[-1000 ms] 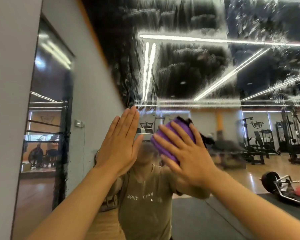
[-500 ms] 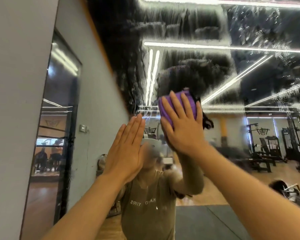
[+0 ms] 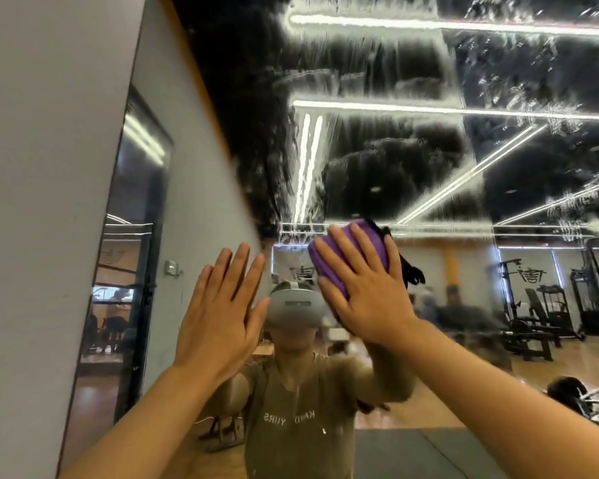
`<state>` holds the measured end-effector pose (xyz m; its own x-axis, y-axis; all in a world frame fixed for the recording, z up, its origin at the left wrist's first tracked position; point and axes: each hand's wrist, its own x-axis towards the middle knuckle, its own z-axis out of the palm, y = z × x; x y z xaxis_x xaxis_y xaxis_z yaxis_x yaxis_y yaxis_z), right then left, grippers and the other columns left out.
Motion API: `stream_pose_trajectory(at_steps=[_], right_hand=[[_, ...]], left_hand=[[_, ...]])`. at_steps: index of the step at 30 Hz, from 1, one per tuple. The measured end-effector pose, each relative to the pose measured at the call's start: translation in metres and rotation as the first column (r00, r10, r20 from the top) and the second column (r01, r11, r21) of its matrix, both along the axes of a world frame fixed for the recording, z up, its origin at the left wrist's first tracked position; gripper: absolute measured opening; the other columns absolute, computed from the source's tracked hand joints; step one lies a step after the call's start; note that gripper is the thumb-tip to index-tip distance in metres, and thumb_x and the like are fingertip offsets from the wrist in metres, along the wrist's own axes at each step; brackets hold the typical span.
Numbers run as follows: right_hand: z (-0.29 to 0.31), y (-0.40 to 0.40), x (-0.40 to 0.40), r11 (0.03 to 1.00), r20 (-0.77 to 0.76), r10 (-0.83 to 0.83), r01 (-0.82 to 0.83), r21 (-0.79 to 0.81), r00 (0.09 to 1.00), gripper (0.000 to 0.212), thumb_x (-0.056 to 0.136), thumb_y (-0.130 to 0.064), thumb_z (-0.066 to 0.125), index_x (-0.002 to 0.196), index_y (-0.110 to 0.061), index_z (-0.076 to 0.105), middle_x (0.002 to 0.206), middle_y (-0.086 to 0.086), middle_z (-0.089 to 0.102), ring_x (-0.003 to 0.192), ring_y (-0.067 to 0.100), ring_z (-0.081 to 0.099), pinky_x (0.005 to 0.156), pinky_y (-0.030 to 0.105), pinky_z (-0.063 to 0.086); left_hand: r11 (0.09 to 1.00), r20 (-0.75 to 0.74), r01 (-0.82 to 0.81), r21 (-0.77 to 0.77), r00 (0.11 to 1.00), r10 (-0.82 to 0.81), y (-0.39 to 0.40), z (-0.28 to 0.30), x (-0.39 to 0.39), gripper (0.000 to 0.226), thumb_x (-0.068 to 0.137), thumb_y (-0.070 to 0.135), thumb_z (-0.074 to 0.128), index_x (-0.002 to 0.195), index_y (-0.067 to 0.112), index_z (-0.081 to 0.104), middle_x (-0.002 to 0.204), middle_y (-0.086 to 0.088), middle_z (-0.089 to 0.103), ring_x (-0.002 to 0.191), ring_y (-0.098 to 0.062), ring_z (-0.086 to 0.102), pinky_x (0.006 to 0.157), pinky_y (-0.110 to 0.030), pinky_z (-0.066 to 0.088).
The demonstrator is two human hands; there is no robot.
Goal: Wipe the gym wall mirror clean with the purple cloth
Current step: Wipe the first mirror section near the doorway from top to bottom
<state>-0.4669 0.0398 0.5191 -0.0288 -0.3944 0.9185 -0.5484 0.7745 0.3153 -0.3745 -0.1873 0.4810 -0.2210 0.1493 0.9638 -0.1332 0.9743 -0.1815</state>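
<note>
Head view: streaky mirror (image 3: 377, 160) reflects gym; grey wall (image 3: 42, 167) left.

The left hand (image 3: 218, 316) lies flat against the mirror (image 3: 429, 160), fingers upward. Just right of its fingertips, the right hand (image 3: 363, 288) presses the cloth (image 3: 339, 257) onto the mirror; the cloth lies under and beyond those fingers.
</note>
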Motion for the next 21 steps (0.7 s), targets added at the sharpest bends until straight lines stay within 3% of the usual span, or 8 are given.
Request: stream_pose_trajectory(at_steps=[4, 7, 9, 14, 18, 21], right_hand=[[0.110, -0.017, 0.012, 0.990, 0.180, 0.020, 0.006, -0.143, 0.984, 0.059, 0.106, -0.055, 0.015, 0.161, -0.040, 0.002, 0.171, -0.006, -0.007, 0.156, 0.021, -0.013, 0.117, 0.052, -0.023], [0.156, -0.027, 0.025, 0.985, 0.266, 0.032, 0.015, -0.174, 0.963, 0.060, 0.108, -0.052, 0.017, 0.161, -0.037, -0.005, 0.169, -0.006, -0.016, 0.154, 0.022, -0.020, 0.116, 0.054, -0.024], [0.156, -0.030, 0.028, 0.983, 0.273, 0.045, 0.007, -0.185, 0.961, 0.060, 0.108, -0.051, 0.017, 0.162, -0.036, -0.005, 0.170, -0.006, -0.015, 0.155, 0.021, -0.019, 0.117, 0.054, -0.022], [0.066, -0.041, 0.020, 0.992, 0.056, 0.059, -0.052, -0.113, 0.997, 0.060, 0.104, -0.053, 0.020, 0.161, -0.038, 0.011, 0.170, -0.008, 0.005, 0.157, 0.019, -0.002, 0.122, 0.044, -0.016], [-0.049, -0.043, 0.020, 0.999, -0.007, 0.035, -0.035, -0.017, 0.999, 0.062, 0.103, -0.050, 0.031, 0.161, -0.035, 0.020, 0.169, -0.006, 0.017, 0.157, 0.023, 0.012, 0.123, 0.053, 0.006], [-0.093, -0.039, 0.021, 0.999, -0.044, -0.019, 0.021, 0.040, 0.999, 0.063, 0.101, -0.050, 0.037, 0.161, -0.034, 0.024, 0.168, -0.007, 0.022, 0.156, 0.023, 0.017, 0.121, 0.054, 0.011]], left_hand=[[1.000, 0.002, 0.010, -0.018, 1.000, -0.010, -0.011, -0.002, 0.003, 0.068, 0.105, 0.053, 0.023, 0.163, 0.024, 0.002, 0.170, 0.002, -0.003, 0.156, -0.015, -0.006, 0.124, -0.029, -0.006], [1.000, -0.020, 0.025, -0.007, 0.999, -0.025, -0.020, -0.004, 0.009, 0.069, 0.105, 0.054, 0.024, 0.163, 0.023, 0.002, 0.170, 0.004, -0.003, 0.156, -0.014, -0.004, 0.124, -0.028, -0.006], [1.000, -0.010, 0.019, -0.014, 1.000, -0.019, -0.026, -0.004, 0.012, 0.069, 0.105, 0.054, 0.024, 0.163, 0.021, 0.006, 0.170, 0.003, 0.001, 0.155, -0.013, -0.002, 0.123, -0.025, -0.006], [0.999, -0.008, 0.033, -0.007, 0.999, -0.033, -0.031, -0.005, 0.016, 0.067, 0.105, 0.051, 0.029, 0.162, 0.018, 0.015, 0.170, -0.001, 0.012, 0.155, -0.011, 0.000, 0.123, -0.023, -0.006], [1.000, -0.009, 0.005, -0.003, 1.000, -0.005, -0.033, -0.010, 0.018, 0.068, 0.105, 0.050, 0.028, 0.162, 0.016, 0.013, 0.170, -0.001, 0.008, 0.155, -0.013, 0.000, 0.123, -0.024, -0.008], [1.000, 0.016, 0.003, 0.004, 1.000, -0.003, -0.034, -0.009, 0.020, 0.068, 0.106, 0.051, 0.025, 0.162, 0.016, 0.014, 0.170, -0.002, 0.009, 0.155, -0.012, -0.001, 0.123, -0.023, -0.009]])
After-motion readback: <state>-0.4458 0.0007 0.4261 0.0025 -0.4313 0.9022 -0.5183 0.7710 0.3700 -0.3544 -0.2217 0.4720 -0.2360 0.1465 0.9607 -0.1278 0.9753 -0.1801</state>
